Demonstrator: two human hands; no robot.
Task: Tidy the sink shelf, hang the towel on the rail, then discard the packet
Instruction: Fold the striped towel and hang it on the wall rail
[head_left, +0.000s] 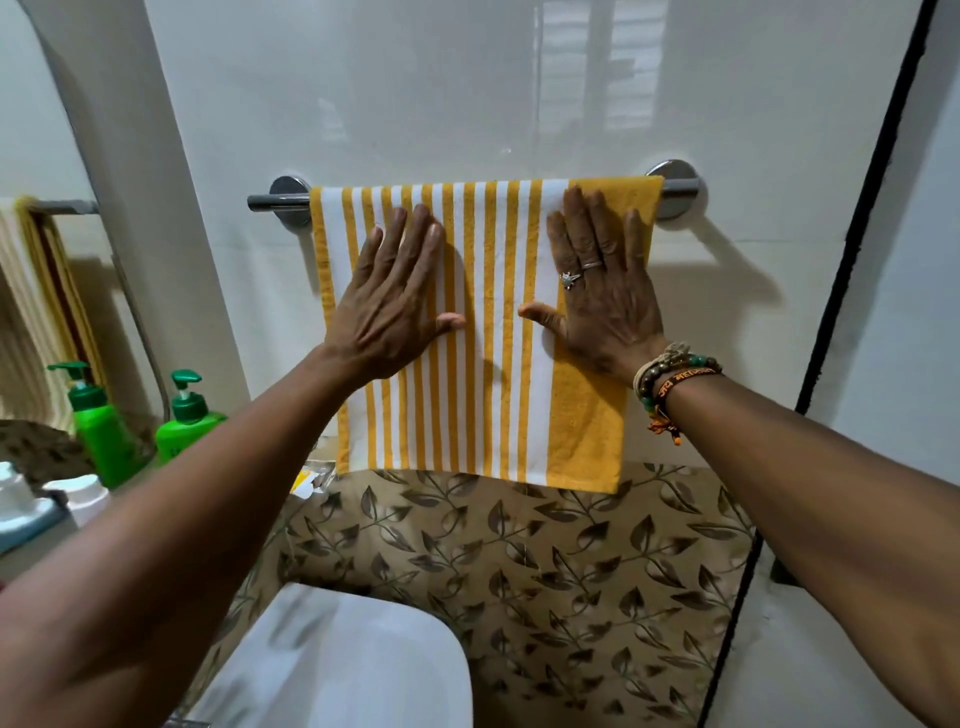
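A yellow-and-white striped towel (488, 374) hangs over the chrome rail (270, 201) on the white wall, its lower edge reaching the leaf-patterned tiles. My left hand (395, 296) lies flat on the towel's left half, fingers spread and pointing up. On the right half my right hand (597, 291), with rings and bead bracelets, presses flat in the same way. Neither hand grips anything. A yellow-white packet (307, 480) peeks out on the shelf just below the towel's left corner, partly hidden by my left forearm.
Two green pump bottles (182, 421) stand on the sink shelf at left, with white containers (78, 496) nearer me. A mirror at far left reflects the towel. The white sink basin (353, 670) is below. A black strip (852, 291) edges the wall at right.
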